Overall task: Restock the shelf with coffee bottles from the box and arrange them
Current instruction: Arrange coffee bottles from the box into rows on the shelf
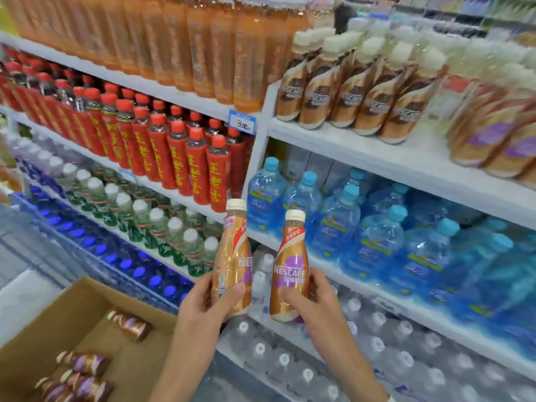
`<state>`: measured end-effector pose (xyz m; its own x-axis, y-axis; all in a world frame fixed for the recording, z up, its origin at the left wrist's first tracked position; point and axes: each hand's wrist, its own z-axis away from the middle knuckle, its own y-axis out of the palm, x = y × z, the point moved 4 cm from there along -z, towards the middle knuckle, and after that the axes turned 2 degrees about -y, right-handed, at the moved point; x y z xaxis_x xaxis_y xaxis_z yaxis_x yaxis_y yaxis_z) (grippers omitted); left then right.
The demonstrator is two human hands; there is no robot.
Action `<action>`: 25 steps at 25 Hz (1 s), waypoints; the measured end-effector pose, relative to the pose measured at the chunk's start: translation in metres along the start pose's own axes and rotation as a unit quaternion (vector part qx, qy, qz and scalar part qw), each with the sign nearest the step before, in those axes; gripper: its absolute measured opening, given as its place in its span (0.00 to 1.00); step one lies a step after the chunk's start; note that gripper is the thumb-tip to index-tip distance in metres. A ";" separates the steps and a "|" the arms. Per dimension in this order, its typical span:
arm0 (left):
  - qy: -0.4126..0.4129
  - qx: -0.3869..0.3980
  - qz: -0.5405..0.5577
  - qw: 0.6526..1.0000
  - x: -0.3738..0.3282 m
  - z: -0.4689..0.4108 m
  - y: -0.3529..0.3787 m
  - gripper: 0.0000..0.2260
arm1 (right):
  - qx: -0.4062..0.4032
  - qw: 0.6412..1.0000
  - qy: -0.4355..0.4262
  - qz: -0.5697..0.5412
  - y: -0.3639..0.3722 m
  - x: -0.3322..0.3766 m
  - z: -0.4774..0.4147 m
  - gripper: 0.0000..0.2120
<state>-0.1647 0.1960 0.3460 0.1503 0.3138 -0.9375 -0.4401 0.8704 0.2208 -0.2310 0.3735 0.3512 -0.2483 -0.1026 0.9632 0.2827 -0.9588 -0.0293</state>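
My left hand (pixel 207 303) clamped round first coffee bottle (pixel 232 256) at lower centre, right hand (pixel 314 298) gripping second coffee bottle (pixel 290 268) just beside it, both upright, box (pixel 72 309) lower left holding spare bottles (pixel 130 324), coffee shelf (pixel 362 152) upper right

The left forearm (pixel 185 358) and right forearm (pixel 348 361) reached up and forward, close together. The left hand (pixel 207 300) gripped the left coffee bottle (pixel 233 256) near its base, thumb across the front; the right hand (pixel 314 300) gripped the right coffee bottle (pixel 290 271) likewise.

hands (pixel 255 303) gripping 2 coffee bottles (pixel 232 256), box (pixel 72 320)
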 end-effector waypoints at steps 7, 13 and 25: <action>0.005 0.113 -0.013 0.994 0.021 0.005 0.186 0.24 | -0.115 0.992 -0.055 -0.022 -0.185 0.029 0.035 0.19; 0.062 0.177 0.008 0.982 0.017 0.023 0.335 0.40 | -0.190 0.973 -0.131 -0.024 -0.339 0.065 0.057 0.15; 0.266 0.215 -0.163 0.925 -0.052 -0.006 0.530 0.29 | -0.291 0.924 -0.247 0.029 -0.487 0.157 0.028 0.30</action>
<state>-0.4117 0.6390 0.5100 -0.2955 -0.1228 -0.9474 -0.0372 0.9924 -0.1170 -0.3813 0.8321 0.5242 0.2457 -0.1628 0.9556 -0.2986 -0.9506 -0.0852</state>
